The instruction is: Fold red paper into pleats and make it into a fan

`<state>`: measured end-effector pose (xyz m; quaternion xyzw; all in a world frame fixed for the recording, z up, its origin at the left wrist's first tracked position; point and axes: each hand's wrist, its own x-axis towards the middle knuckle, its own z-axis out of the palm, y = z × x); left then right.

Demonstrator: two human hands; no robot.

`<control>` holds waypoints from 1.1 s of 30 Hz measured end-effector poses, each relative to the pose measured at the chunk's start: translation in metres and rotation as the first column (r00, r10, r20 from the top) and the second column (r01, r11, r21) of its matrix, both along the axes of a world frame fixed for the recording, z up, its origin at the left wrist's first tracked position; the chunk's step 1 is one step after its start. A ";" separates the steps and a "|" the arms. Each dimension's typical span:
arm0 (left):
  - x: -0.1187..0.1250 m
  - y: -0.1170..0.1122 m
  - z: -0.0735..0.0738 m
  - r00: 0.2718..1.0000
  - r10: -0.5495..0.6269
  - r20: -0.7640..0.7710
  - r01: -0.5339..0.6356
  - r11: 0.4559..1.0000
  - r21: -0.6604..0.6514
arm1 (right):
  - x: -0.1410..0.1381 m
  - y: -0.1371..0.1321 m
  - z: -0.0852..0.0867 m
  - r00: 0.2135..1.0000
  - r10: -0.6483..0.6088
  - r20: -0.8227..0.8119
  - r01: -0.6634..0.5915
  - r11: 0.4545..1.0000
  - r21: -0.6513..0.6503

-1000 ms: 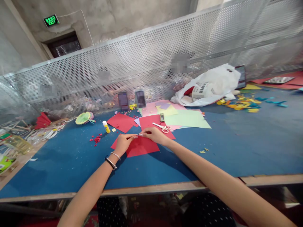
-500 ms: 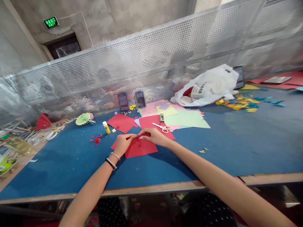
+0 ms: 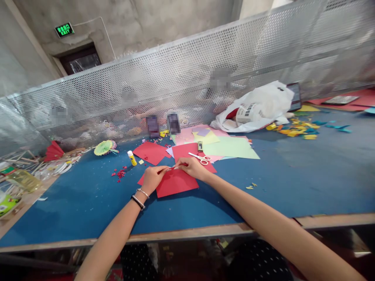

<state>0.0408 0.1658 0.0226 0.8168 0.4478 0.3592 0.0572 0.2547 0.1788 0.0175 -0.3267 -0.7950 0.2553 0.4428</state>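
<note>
Head view. The red sheet [image 3: 177,184] is directly below and on the near side of both hands, its far edge between the fingertips, its near part sloping toward the table's front edge. Left hand [image 3: 152,178]: thumb and forefinger pinched together on that far edge; bracelets at the wrist. Right hand [image 3: 191,168]: thumb and fingers likewise closed on the edge, just beside the left fingertips. Exact fold at the pinch too small to make out. Below the sheet: blue tabletop [image 3: 88,203].

Beyond the right hand, white-handled scissors [image 3: 203,159] lie on a second red paper [image 3: 184,150]. Glue stick [image 3: 132,158] stands to the left, near red scraps [image 3: 120,173]; print on its yellow label not legible.

Writing: green wall sign [image 3: 64,30] reads "EXIT", Chinese characters above. White plastic bag [image 3: 272,99] contains a pale package [image 3: 245,113] with dark printed marks, too blurred to read. At far left, bottle [image 3: 25,180] of yellowish liquid, green on its label; lettering not legible.
</note>
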 end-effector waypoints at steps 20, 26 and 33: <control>-0.003 -0.006 0.008 0.958 -0.104 -0.269 0.123 0.991 0.053 | -0.007 -0.015 0.005 0.986 -0.034 0.165 0.022 0.997 0.074; -0.007 0.004 0.008 0.962 -0.085 -0.261 0.064 0.994 -0.090 | 0.001 -0.008 0.009 0.969 -0.037 0.244 0.010 0.994 0.113; -0.018 0.016 0.005 0.978 0.027 -0.208 -0.062 0.985 -0.163 | 0.018 0.008 0.003 0.923 -0.250 0.293 0.236 0.968 0.083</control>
